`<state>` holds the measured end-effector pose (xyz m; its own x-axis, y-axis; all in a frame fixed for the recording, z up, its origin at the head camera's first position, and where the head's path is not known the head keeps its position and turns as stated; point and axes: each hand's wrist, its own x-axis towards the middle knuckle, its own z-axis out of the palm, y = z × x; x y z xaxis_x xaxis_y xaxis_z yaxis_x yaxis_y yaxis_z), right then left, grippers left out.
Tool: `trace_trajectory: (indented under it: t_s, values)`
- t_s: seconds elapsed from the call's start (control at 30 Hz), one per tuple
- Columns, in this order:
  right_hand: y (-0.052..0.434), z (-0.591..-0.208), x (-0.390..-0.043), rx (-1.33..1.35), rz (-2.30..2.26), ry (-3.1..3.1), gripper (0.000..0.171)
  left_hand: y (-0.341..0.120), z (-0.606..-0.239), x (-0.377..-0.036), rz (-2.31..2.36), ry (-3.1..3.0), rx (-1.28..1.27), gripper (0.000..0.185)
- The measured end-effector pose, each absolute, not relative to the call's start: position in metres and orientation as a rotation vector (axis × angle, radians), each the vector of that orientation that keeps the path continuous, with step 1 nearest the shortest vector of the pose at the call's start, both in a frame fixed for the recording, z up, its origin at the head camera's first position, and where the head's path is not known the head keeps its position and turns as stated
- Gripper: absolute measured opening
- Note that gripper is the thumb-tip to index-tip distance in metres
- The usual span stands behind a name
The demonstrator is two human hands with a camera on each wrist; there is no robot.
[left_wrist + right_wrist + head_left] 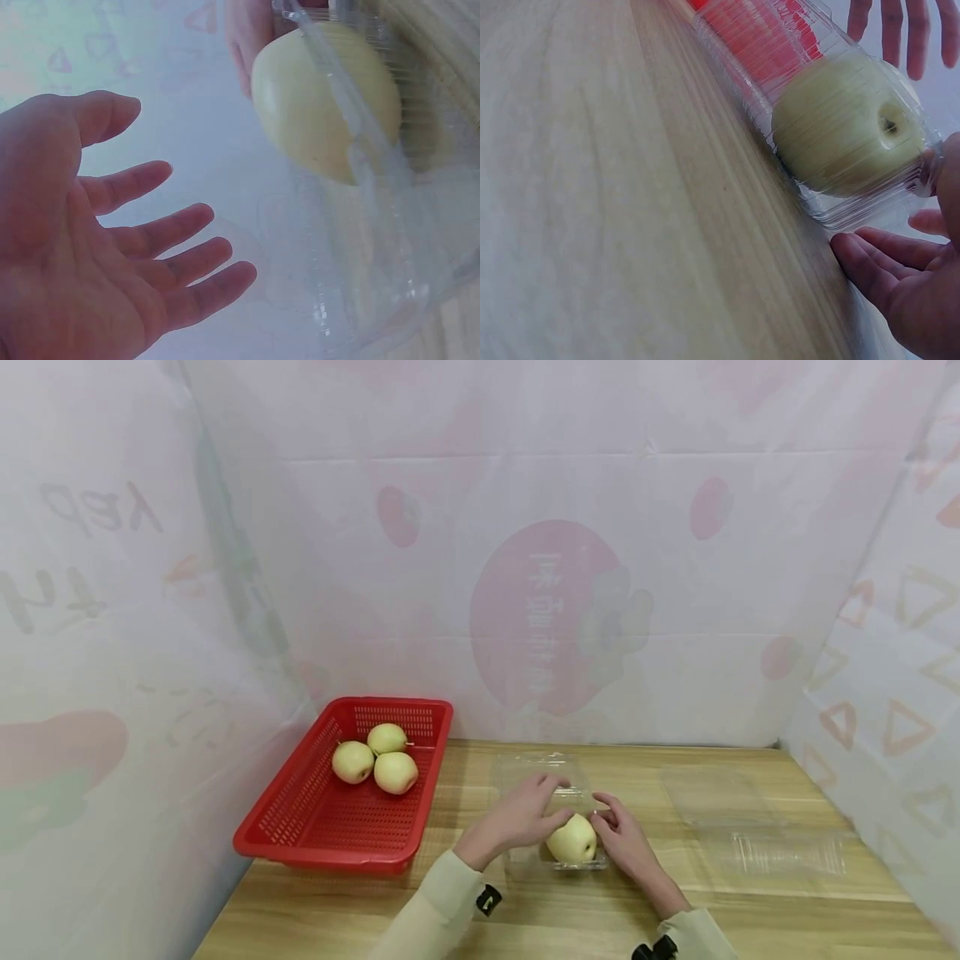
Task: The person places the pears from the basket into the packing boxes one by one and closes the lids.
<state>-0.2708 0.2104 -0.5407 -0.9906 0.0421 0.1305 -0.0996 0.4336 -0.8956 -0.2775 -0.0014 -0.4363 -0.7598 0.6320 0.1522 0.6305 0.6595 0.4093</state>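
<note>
Head view shows us mid-packing: one pear [572,838] sits in the clear clamshell box [536,777] on the wooden table [750,910]. Our left hand [517,816] is relaxed, grasping nothing; our right hand [624,837] steadies the box edge with loose fingertips. We judge closing the lid calls for aligned rims.

A makeshift recording booth, not a home. Printed plastic sheets [555,610] wall in a wooden table [570,927] from nine to three o'clock.
</note>
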Motion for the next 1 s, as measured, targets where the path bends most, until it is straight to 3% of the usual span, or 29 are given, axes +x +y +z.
trace_trajectory:
  t_s: [0.57,1.0]
  values:
    - [0.21,-0.54,-0.271,0.028,1.592,-2.546,0.043,-0.023,-0.397,-0.279,0.633,2.978,1.178,0.042]
    - [0.196,-0.5,-0.247,0.048,1.62,-2.546,0.041,-0.052,-0.366,-0.287,0.74,3.027,1.204,0.04]
